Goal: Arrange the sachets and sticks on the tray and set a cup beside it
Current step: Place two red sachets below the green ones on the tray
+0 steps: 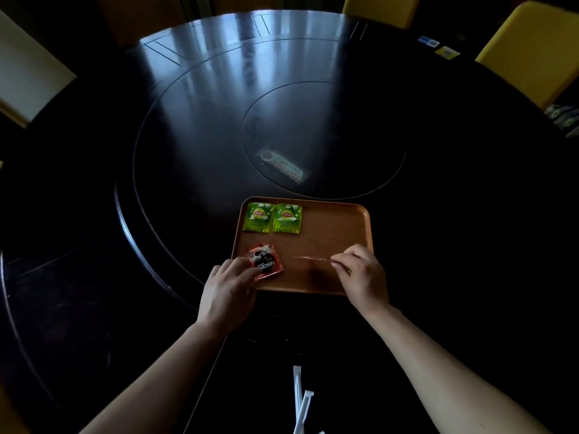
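A brown tray (pixel 332 227) lies on the dark round table. Two green tea sachets (pixel 272 218) sit side by side at its far left corner. A red coffee sachet (pixel 266 261) lies at the near left of the tray, and my left hand (pixel 228 286) pinches its near edge. My right hand (pixel 363 274) hovers over the tray's near right part, its fingertips holding one end of a thin reddish item (pixel 313 259), seen edge-on, that points left just above the tray. White wrapped sticks (pixel 300 399) lie on the table near me. No cup is in view.
The table's inner disc (pixel 322 139) holds a flat pale packet (pixel 283 166). Yellow chairs (pixel 529 51) stand at the far right, and small cards (pixel 438 48) lie near the far right edge. A pale surface (pixel 28 73) shows at the left.
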Tool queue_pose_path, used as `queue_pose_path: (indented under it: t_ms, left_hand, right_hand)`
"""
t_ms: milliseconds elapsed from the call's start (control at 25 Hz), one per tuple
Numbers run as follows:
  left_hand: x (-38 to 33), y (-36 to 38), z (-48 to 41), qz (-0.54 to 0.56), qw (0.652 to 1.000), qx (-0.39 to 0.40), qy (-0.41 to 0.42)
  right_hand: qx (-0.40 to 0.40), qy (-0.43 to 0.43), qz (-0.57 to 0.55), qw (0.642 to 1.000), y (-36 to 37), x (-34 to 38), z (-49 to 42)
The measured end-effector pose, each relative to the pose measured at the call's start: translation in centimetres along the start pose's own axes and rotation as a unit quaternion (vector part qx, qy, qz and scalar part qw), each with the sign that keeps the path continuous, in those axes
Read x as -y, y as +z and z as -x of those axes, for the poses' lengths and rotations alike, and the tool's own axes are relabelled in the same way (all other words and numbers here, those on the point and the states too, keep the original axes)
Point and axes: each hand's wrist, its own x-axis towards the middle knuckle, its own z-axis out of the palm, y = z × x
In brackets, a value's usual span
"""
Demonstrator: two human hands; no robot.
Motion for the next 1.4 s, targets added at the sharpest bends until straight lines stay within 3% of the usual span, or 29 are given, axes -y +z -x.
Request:
queue_pose_path:
  t_ms: [200, 400, 680, 960, 1120, 1280, 1400]
  left_hand:
    - [-0.6, -0.7, -1.3, -0.005, 0.999, 0.054, 0.004]
    - [-0.5, -0.4, -1.5, -0.022, 0.995, 0.097, 0.024]
    - [-0.8, -0.7, -2.5, -0.060, 0.991, 0.115, 0.029]
    - [-1.6, -0.4, -3.1, -0.146, 0.982, 0.121, 0.025]
    - [-2.0, 0.0, -3.2, -0.124, 0.986, 0.114, 0.017]
    - [-0.2, 0.0, -4.0, -0.081, 0.985, 0.133, 0.073]
    - [-0.3, 0.2, -4.4, -0.138, 0.977, 0.150, 0.062]
  right_hand:
    - [0.005, -0.041, 0.036, 0.998, -1.1, -0.3, -1.0]
    - [0.027, 0.037, 0.042, 0.998, -0.9, 0.3, -0.5]
    - [0.139, -0.043, 0.107, 0.984, 1.1, 2.9, -0.3]
    - [0.138, -0.012, 0.123, 0.983, 1.4, 3.4, -1.5]
    - [0.122, -0.013, 0.046, 0.991, 1.7, 4.0, -2.1]
    - [0.125, -0.013, 0.074, 0.989, 1.8, 4.0, -1.0]
    - [0.132, -0.027, 0.073, 0.988, 2.0, 4.3, -0.9]
